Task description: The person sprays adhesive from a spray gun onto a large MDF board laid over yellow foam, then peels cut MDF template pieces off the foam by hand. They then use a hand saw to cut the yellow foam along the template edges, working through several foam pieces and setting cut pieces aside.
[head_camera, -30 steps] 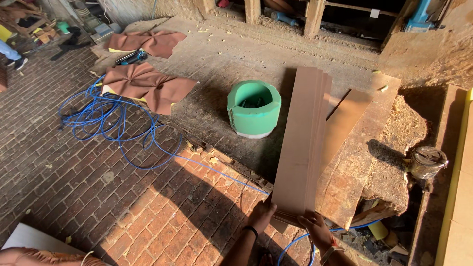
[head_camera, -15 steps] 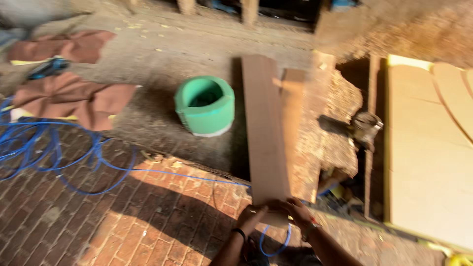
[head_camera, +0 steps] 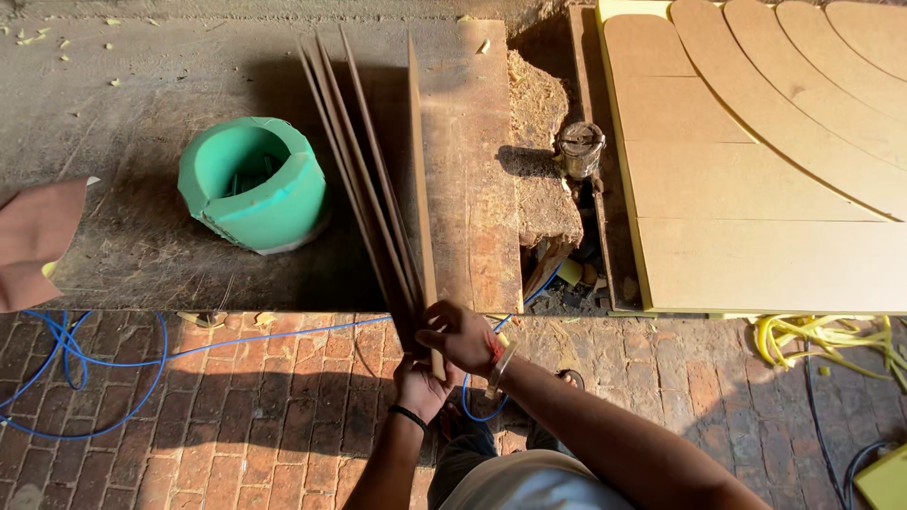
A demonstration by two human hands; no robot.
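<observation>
Red brick floor (head_camera: pixel 236 416) below a dusty concrete slab (head_camera: pixel 142 85), thin wooden boards (head_camera: pixel 378 179) standing on edge at centre, left hand (head_camera: pixel 422 387) and right hand (head_camera: pixel 460 337) both clamped around their near ends, green tub (head_camera: pixel 253 184) just left, blue cable (head_camera: pixel 94 364) lower left.

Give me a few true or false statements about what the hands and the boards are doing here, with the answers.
1. Both hands grip the near ends of the thin boards. True: the left hand is below, the right hand on top.
2. The boards lie flat. False: they stand on edge, fanned apart.
3. The green tub sits left of the boards. True.
4. The blue cable is coiled inside the tub. False: it runs across the brick floor.
5. The right wrist is bare. False: it wears a band.
</observation>
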